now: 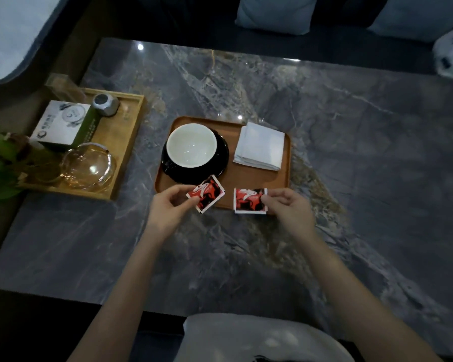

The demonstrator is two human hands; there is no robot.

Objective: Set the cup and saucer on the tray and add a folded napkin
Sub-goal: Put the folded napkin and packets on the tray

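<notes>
White cup (191, 145), black saucer (195, 155): fragile, slippery; lift by the saucer rim. Napkin (259, 146) soft. Your left hand (167, 208) and right hand (288, 207) each pinch a sachet.

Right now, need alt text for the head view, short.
Each hand pinches a red sachet over the near edge of a brown tray: left hand, left sachet; right hand, right sachet. On the tray, a white cup sits on a black saucer beside a folded napkin.
</notes>
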